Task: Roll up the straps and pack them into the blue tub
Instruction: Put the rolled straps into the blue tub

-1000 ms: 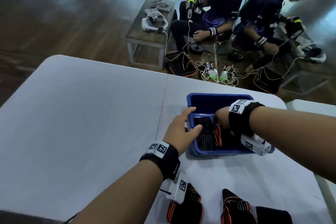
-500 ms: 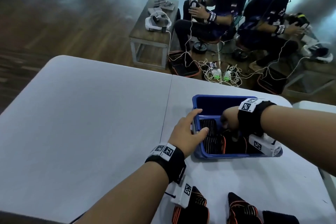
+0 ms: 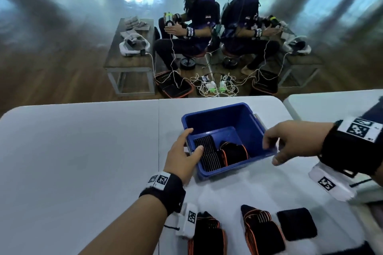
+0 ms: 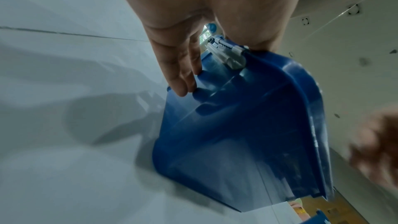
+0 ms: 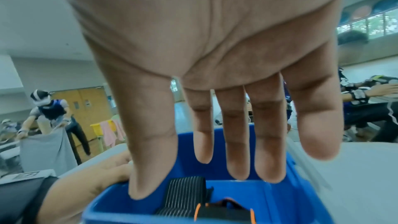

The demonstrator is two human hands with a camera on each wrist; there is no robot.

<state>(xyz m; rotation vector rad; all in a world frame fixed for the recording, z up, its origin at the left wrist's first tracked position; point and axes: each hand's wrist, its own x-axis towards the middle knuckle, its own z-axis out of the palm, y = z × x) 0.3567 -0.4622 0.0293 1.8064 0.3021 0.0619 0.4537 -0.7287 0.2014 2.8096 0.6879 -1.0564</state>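
The blue tub (image 3: 244, 122) stands on the white table. Inside it lie a black striped rolled strap (image 3: 207, 155) and a black roll with orange edges (image 3: 234, 153). My left hand (image 3: 190, 143) grips the tub's left rim, thumb inside and fingers down the outer wall (image 4: 183, 67). My right hand (image 3: 273, 151) hovers over the tub's right rim with straight fingers (image 5: 234, 142), holding nothing. Three unrolled black and orange straps (image 3: 261, 232) lie at the table's near edge.
The white table (image 3: 83, 161) stretches bare to the left. A second table (image 3: 331, 99) adjoins at the right. Beyond the far edge two people sit on stools beside a low bench (image 3: 130, 56), with cables and cases on the floor.
My right hand has come up out of the tub and moved to its right rim, leaving the orange-edged roll inside. The left hand stays on the left rim.
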